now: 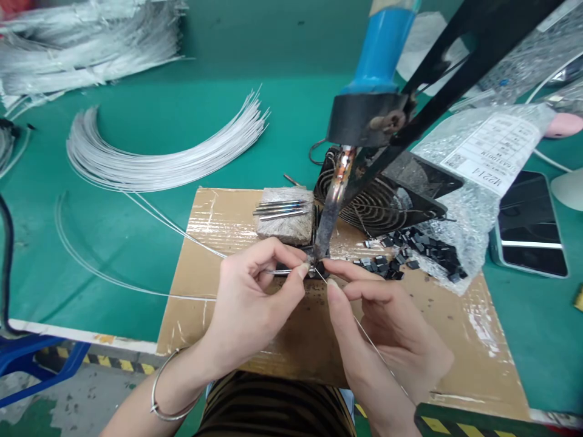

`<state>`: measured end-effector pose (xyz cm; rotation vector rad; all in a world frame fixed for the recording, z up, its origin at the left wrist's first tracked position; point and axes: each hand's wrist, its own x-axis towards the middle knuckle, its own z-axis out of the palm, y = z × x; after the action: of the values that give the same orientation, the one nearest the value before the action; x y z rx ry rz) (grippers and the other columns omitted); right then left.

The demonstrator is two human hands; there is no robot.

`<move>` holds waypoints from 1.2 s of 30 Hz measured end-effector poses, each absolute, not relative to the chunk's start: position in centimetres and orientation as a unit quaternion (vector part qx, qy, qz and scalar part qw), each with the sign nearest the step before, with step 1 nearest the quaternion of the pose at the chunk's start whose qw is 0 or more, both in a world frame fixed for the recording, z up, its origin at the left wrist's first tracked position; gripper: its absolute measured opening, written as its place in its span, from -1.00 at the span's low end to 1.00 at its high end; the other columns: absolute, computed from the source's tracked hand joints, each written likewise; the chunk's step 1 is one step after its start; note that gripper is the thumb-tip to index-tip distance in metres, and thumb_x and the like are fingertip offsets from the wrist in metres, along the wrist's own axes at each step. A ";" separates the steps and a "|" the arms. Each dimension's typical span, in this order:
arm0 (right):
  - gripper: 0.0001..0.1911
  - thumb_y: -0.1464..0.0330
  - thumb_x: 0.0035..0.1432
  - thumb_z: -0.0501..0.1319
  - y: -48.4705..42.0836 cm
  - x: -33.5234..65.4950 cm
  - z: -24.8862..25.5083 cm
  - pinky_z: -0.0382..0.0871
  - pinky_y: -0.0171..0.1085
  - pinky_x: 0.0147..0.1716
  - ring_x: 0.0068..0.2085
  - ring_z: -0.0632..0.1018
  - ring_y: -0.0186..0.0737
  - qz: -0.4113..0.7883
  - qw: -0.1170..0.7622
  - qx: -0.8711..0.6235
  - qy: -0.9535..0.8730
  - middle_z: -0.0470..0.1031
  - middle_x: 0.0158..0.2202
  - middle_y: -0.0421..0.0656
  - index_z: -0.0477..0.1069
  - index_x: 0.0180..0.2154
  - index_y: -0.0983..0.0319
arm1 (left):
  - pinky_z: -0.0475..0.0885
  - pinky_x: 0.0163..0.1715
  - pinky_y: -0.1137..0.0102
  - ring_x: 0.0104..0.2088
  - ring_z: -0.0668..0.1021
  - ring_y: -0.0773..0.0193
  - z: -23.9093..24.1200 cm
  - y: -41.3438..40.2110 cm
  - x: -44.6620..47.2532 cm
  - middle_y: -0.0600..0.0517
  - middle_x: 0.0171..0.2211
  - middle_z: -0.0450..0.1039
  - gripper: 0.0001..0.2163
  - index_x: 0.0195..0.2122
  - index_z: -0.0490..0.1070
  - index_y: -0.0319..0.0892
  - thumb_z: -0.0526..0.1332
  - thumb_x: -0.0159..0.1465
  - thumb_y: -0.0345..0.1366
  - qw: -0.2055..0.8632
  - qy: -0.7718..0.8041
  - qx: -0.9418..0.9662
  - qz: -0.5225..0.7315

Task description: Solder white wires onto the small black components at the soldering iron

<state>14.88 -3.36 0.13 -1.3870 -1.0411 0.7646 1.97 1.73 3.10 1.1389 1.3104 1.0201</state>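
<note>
My left hand (257, 291) pinches the end of a thin white wire (191, 297), which trails off to the left. Thumb and forefinger meet just beside the lower tip of a soldering iron (328, 227) held in a stand. On the other side, my right hand (382, 328) is closed around a thin strand of solder wire (376, 352) that runs down across the palm. Its forefinger touches a small black piece (320, 266) under the iron tip. The fingers partly hide the exact contact between wire, solder and black piece.
A bundle of white wires (168, 164) lies at left on the green table. Behind the cardboard (195, 255) sit a block with metal rods (285, 227) and a black fan (364, 200). Small black parts (423, 249) spill from bubble wrap near a phone (531, 224).
</note>
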 end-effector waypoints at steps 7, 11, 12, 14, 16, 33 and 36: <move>-0.85 0.52 0.23 0.40 -3.4 15.2 -0.2 0.61 -0.30 -0.07 -0.07 0.74 -0.19 0.315 0.594 -0.572 -0.470 0.74 -0.07 -0.13 0.53 -0.31 0.16 | 0.49 -0.35 0.54 -0.36 0.62 0.38 2.9 1.7 1.9 0.06 -0.39 0.64 -0.86 -0.46 0.53 -0.19 0.35 0.19 -0.54 0.529 0.546 0.482 0.435; -0.85 0.50 0.25 0.39 -3.3 15.3 -0.4 0.61 -0.28 -0.05 -0.06 0.74 -0.17 0.310 0.592 -0.573 -0.475 0.74 -0.07 -0.13 0.52 -0.32 0.16 | 0.48 -0.37 0.54 -0.37 0.62 0.38 2.9 1.7 2.0 0.06 -0.39 0.64 -0.86 -0.46 0.53 -0.19 0.35 0.19 -0.53 0.532 0.549 0.477 0.435; -0.85 0.49 0.25 0.39 -3.3 15.2 -0.4 0.61 -0.27 -0.06 -0.06 0.74 -0.17 0.307 0.590 -0.577 -0.474 0.74 -0.08 -0.12 0.52 -0.33 0.15 | 0.48 -0.37 0.54 -0.37 0.61 0.38 2.9 1.7 2.0 0.06 -0.39 0.64 -0.86 -0.47 0.52 -0.19 0.35 0.19 -0.53 0.533 0.550 0.476 0.433; -0.85 0.49 0.25 0.40 -3.3 15.2 -0.5 0.62 -0.26 -0.07 -0.07 0.74 -0.16 0.302 0.589 -0.580 -0.475 0.74 -0.09 -0.12 0.52 -0.33 0.16 | 0.47 -0.38 0.53 -0.38 0.60 0.37 2.9 1.7 2.0 0.05 -0.40 0.63 -0.86 -0.47 0.52 -0.19 0.34 0.19 -0.52 0.532 0.551 0.479 0.429; -0.85 0.51 0.25 0.39 -3.3 15.1 -0.5 0.61 -0.28 -0.05 -0.06 0.74 -0.18 0.303 0.589 -0.579 -0.475 0.74 -0.08 -0.12 0.52 -0.32 0.16 | 0.46 -0.38 0.52 -0.38 0.59 0.36 2.8 1.7 1.9 0.05 -0.40 0.63 -0.87 -0.47 0.52 -0.19 0.34 0.19 -0.52 0.527 0.552 0.486 0.426; -0.83 0.56 0.23 0.38 -3.2 15.2 -0.6 0.63 -0.29 -0.06 -0.06 0.75 -0.18 0.298 0.597 -0.564 -0.486 0.74 -0.08 -0.11 0.53 -0.31 0.18 | 0.46 -0.39 0.48 -0.39 0.59 0.34 2.6 1.6 1.9 0.03 -0.40 0.63 -0.88 -0.46 0.51 -0.19 0.33 0.20 -0.49 0.513 0.558 0.496 0.423; -0.83 0.56 0.22 0.39 -3.2 15.2 -0.6 0.61 -0.33 -0.04 -0.06 0.74 -0.22 0.293 0.597 -0.567 -0.486 0.74 -0.09 -0.14 0.53 -0.32 0.18 | 0.45 -0.40 0.47 -0.41 0.59 0.33 2.4 1.6 2.0 0.03 -0.39 0.63 -0.89 -0.46 0.50 -0.19 0.33 0.20 -0.47 0.513 0.563 0.495 0.418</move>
<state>15.17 -3.18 -0.63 -1.3168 -1.1277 0.6792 1.96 1.61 2.43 1.1916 1.3543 1.0045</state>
